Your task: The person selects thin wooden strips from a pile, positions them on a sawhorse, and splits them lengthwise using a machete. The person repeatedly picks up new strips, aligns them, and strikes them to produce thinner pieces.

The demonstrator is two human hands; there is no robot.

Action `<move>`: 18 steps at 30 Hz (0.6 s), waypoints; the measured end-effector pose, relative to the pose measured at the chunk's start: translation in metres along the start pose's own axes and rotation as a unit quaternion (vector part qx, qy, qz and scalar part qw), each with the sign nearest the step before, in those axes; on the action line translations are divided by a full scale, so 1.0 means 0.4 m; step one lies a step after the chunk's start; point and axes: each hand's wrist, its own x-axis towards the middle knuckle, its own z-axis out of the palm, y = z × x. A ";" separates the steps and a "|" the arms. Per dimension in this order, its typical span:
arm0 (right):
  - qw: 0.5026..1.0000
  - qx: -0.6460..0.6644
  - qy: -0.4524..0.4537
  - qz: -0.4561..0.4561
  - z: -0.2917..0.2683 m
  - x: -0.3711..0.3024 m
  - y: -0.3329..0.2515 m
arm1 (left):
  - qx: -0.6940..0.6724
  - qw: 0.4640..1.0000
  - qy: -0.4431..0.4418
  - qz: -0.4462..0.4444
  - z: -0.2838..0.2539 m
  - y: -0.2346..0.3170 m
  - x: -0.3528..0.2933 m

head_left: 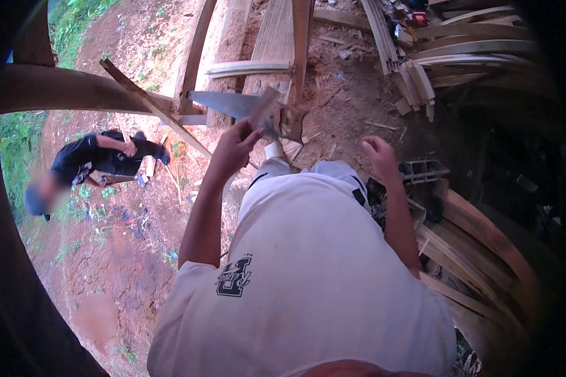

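Reddish ground (122, 264) strewn with wood scraps spreads across the scene, with greenery (22, 141) at the left. The wearer's white shirt (333, 270), with a dark print on the chest, fills the near middle. Boards (484, 251) lie heaped at near right, and more timber (478, 47) is stacked at far right, its lengths roughly side by side. A thick beam (63, 91) crosses the left side. Beyond it to the left, a worker (72, 163) in dark clothes and a cap bends forward. A broad plank (273, 38) runs away at far middle, with pale slats (248, 68) lying across it. A thin stick (157, 110) slants past the beam. The saw (223, 103) is ahead of the wearer, blade toward the left and handle toward the right. A grey hollow block (424, 169) sits at right, near the right hand (382, 157), which is raised and loosely curled; whether it grips something I cannot tell. The left hand (236, 147) pinches a short wood piece (265, 107) between thumb and fingers, in front of the saw, partly covering it.
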 end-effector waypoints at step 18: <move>0.962 0.039 -0.009 0.271 0.173 0.237 0.336 | -0.023 0.931 -0.322 -0.170 -0.029 -0.018 0.085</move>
